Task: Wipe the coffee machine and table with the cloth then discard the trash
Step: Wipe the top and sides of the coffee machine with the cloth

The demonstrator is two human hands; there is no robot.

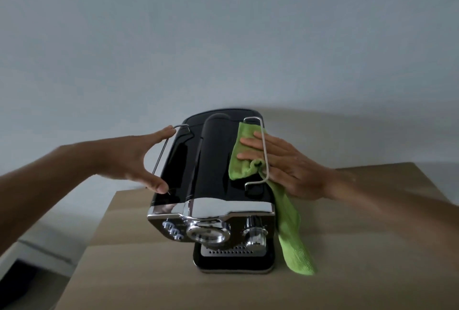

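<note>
A black and chrome coffee machine [188,168] stands on a wooden table [372,247]. My left hand [131,158] spans the machine's left side, fingers at the back of the left wire rail and thumb near its front. My right hand [285,163] lies flat on a green cloth [242,158], pressing it onto the right part of the machine's top, with the fingers passing under the right wire rail. The cloth's long tail [295,242] hangs down the machine's right side to the table. No trash is in view.
A plain pale wall [223,36] rises right behind the machine. The table's left edge [99,223] drops off to a light floor with a dark shape at the lower left corner. The machine's drip tray [231,252] faces me.
</note>
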